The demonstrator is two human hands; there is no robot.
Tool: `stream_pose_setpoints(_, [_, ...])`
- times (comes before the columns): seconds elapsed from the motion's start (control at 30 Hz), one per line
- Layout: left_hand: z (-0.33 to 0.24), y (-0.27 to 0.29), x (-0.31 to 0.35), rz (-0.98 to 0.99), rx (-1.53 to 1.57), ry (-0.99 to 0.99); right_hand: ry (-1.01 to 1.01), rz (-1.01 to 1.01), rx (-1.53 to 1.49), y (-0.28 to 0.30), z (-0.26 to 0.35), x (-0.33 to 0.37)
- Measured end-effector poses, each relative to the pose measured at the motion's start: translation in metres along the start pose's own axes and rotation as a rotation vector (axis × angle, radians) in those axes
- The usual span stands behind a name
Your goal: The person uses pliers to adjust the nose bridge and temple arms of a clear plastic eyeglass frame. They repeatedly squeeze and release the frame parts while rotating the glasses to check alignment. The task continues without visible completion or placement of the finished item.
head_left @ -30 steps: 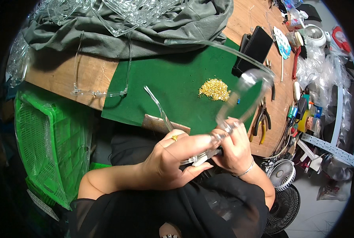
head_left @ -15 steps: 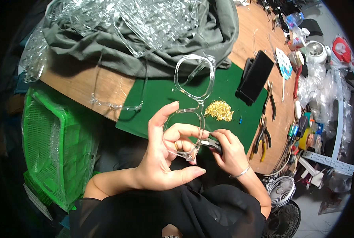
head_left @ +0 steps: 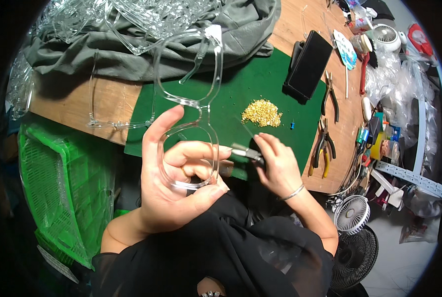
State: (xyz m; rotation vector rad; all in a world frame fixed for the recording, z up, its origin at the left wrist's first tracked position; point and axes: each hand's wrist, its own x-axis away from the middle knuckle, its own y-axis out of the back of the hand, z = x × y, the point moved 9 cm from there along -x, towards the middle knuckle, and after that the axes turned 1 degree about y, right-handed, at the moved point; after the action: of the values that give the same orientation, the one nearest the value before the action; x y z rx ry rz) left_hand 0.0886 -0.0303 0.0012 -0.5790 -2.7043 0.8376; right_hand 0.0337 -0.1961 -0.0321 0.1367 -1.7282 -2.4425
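Observation:
My left hand (head_left: 156,205) grips a clear plastic eyeglass frame (head_left: 204,113), thumb and fingers at the lower rim. The frame stands on end, its other rim pointing away from me. A bit to the right, my right hand (head_left: 284,171) is closed around small pliers (head_left: 249,154); their jaws are blurred and lie near my left fingertips, apart from the frame. A thin clear strip juts up by the right fingers; I cannot make out what it is. Beyond the hands, a heap of small gold-coloured pieces (head_left: 262,113) lies on a green mat (head_left: 226,94), beside a blue push pin (head_left: 292,125).
A grey cloth (head_left: 127,67) full of clear frames covers the far left. Another clear frame (head_left: 119,124) rests at the table's left edge. A black phone (head_left: 310,64) and two pliers (head_left: 323,143) lie right. A green crate (head_left: 57,193) stands left, fans lower right.
My left hand has moved left with the eyeglass frame, away from the right hand. The pliers have drawn apart from the frame's lower end. The whole view has shifted slightly.

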Motion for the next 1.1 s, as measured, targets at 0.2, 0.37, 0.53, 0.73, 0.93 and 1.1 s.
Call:
stream_pose_setpoints(0.2, [0.006, -0.021, -0.005, 0.207, 0.079, 0.06, -0.204, -0.111, -0.188, -0.01, -0.034, -0.029])
stream_pose_setpoints(0.37, [0.001, -0.009, 0.003, 0.176, 0.219, 0.07, -0.224, -0.148, -0.165, -0.026, -0.036, -0.036])
stream_pose_setpoints(0.53, [0.017, -0.015, 0.008, 0.249, 0.157, 0.292, -0.197, -0.176, -0.161, -0.023, -0.033, -0.041])
stream_pose_setpoints(0.73, [0.021, -0.014, 0.01, 0.245, 0.176, 0.319, -0.227, -0.253, -0.044, -0.024, -0.024, -0.038])
stream_pose_setpoints(0.93, [0.036, -0.035, 0.014, 0.349, -0.1, 0.4, -0.3, -0.317, -0.461, 0.005, -0.029, -0.019])
stream_pose_setpoints(1.1, [0.044, -0.041, 0.019, 0.314, -0.023, 0.543, 0.039, -0.423, -0.613, 0.079, 0.031, -0.015])
